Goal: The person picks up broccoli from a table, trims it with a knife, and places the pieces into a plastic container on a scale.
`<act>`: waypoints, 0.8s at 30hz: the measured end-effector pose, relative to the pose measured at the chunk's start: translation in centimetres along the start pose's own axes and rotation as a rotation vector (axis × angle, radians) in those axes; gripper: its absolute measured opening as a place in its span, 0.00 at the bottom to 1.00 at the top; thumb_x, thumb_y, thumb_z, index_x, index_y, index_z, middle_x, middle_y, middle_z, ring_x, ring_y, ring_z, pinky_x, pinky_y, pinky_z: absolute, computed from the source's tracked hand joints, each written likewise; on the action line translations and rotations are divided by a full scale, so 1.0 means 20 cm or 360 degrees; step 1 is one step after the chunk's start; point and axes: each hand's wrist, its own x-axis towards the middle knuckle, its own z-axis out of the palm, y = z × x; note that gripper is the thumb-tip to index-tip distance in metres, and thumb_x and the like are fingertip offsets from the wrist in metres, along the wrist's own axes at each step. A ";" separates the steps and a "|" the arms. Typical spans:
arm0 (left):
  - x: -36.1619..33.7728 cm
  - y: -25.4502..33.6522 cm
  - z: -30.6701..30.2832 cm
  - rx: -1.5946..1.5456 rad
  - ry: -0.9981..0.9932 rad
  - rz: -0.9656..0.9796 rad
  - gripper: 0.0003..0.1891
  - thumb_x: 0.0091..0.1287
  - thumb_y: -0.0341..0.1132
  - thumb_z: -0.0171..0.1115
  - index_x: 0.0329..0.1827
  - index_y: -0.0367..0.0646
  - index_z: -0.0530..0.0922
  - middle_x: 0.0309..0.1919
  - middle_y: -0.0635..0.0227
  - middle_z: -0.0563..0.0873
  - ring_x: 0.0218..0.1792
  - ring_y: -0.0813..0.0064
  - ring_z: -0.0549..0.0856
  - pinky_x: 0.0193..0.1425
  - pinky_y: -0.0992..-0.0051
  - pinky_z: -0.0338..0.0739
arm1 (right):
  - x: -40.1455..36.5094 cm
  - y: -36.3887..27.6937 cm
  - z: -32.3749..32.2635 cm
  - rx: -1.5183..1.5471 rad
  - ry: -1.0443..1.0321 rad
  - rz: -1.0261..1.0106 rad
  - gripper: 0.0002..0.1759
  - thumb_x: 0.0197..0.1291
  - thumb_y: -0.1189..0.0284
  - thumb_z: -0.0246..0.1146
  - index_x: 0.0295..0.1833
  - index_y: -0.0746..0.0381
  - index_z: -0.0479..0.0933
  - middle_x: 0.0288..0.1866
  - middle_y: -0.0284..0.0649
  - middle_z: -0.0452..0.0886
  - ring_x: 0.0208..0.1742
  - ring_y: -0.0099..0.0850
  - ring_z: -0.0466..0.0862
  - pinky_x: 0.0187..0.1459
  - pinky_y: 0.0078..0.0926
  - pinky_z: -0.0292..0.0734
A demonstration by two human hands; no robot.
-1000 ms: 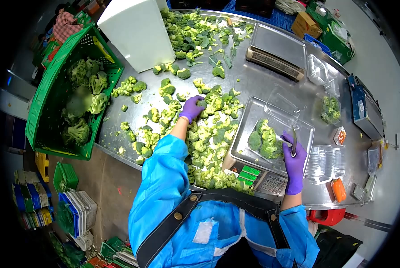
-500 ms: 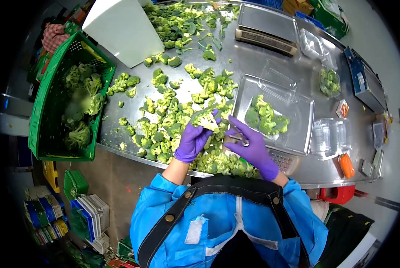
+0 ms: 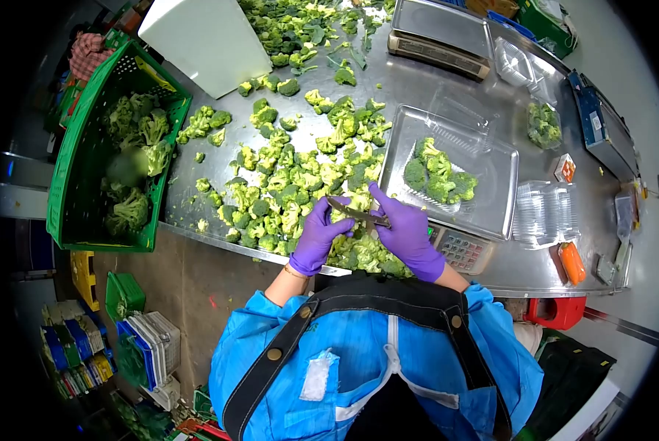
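Note:
My right hand [image 3: 409,237], in a purple glove, is closed around the handle of a small knife [image 3: 360,214]. Its dark, curved blade reaches left to the fingers of my left hand [image 3: 318,237], also gloved in purple. Those fingers are bent around a broccoli floret [image 3: 337,216], mostly hidden by glove and blade. Loose broccoli florets [image 3: 274,192] are heaped beneath and left of both hands. Beyond my right hand, a clear plastic container [image 3: 462,151] with several florets [image 3: 438,176] sits on the metal pan [image 3: 500,209] of a scale, whose keypad [image 3: 462,252] shows below.
On the left stands a green crate [image 3: 68,198] with broccoli heads, beside a white bin [image 3: 208,48]. Another scale [image 3: 440,44] is at the back. On the right are a filled container [image 3: 543,126], stacked clear containers [image 3: 544,213] and an orange object [image 3: 571,263].
The knife blade now lies across between my hands, reaching my left fingers. The floret, plainly visible before, is mostly covered. My right hand has shifted slightly, and the view has tilted a little.

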 end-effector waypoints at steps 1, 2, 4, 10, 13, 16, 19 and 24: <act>-0.02 0.02 0.01 0.0108 -0.0043 0.0010 0.18 0.56 0.22 0.63 0.51 0.38 0.72 0.42 0.67 0.77 0.35 0.82 0.79 0.35 0.80 0.78 | 0.00 0.00 0.01 0.0003 -0.0002 0.0003 0.33 0.46 0.76 0.62 0.63 0.53 0.68 0.30 0.40 0.79 0.26 0.38 0.80 0.29 0.34 0.73; -0.04 0.03 0.02 0.0153 -0.0055 -0.0023 0.19 0.56 0.22 0.63 0.51 0.38 0.72 0.41 0.67 0.78 0.35 0.82 0.79 0.34 0.81 0.77 | -0.01 0.00 0.03 -0.0011 0.0010 -0.0041 0.33 0.45 0.76 0.61 0.63 0.54 0.68 0.29 0.40 0.79 0.25 0.38 0.79 0.28 0.34 0.72; -0.07 0.04 0.02 0.0198 -0.0066 -0.0063 0.19 0.55 0.22 0.63 0.51 0.38 0.72 0.40 0.68 0.78 0.34 0.83 0.79 0.33 0.81 0.77 | -0.02 0.01 0.05 -0.0023 0.0017 -0.0079 0.33 0.45 0.77 0.61 0.62 0.55 0.68 0.28 0.40 0.78 0.25 0.37 0.79 0.26 0.35 0.71; -0.17 -0.05 -0.14 -0.0382 0.0003 -0.0505 0.15 0.58 0.18 0.58 0.48 0.37 0.71 0.39 0.69 0.78 0.32 0.81 0.84 0.36 0.84 0.83 | -0.14 0.07 0.11 -0.0079 -0.0337 -0.0010 0.23 0.47 0.74 0.58 0.53 0.59 0.73 0.25 0.42 0.79 0.26 0.39 0.80 0.26 0.36 0.73; -0.22 -0.10 -0.18 -0.0622 0.0031 -0.0586 0.13 0.60 0.22 0.57 0.47 0.37 0.71 0.39 0.68 0.80 0.33 0.80 0.84 0.38 0.84 0.83 | -0.16 0.07 0.15 -0.0127 -0.0540 0.0072 0.21 0.48 0.74 0.57 0.51 0.59 0.74 0.24 0.44 0.79 0.25 0.40 0.80 0.26 0.37 0.73; -0.24 -0.10 -0.21 -0.0668 0.0179 -0.0486 0.14 0.60 0.22 0.56 0.50 0.37 0.70 0.41 0.65 0.80 0.35 0.78 0.84 0.37 0.84 0.83 | -0.23 0.10 0.15 -0.0020 -0.0556 0.0081 0.19 0.48 0.73 0.58 0.49 0.60 0.74 0.25 0.45 0.79 0.26 0.41 0.80 0.27 0.39 0.73; -0.26 -0.08 -0.25 -0.0908 0.0155 -0.0297 0.18 0.59 0.24 0.57 0.53 0.37 0.68 0.49 0.57 0.77 0.39 0.76 0.83 0.39 0.83 0.82 | -0.27 0.16 0.12 -0.0043 -0.0593 0.0088 0.17 0.49 0.72 0.59 0.48 0.60 0.75 0.24 0.46 0.78 0.27 0.41 0.80 0.28 0.39 0.73; -0.22 0.05 -0.29 -0.0905 -0.0104 0.0029 0.27 0.57 0.27 0.59 0.60 0.33 0.63 0.66 0.50 0.63 0.47 0.74 0.80 0.50 0.73 0.79 | -0.23 0.09 -0.01 0.0199 -0.0616 0.0467 0.14 0.53 0.67 0.64 0.46 0.57 0.78 0.29 0.38 0.79 0.29 0.34 0.80 0.32 0.30 0.75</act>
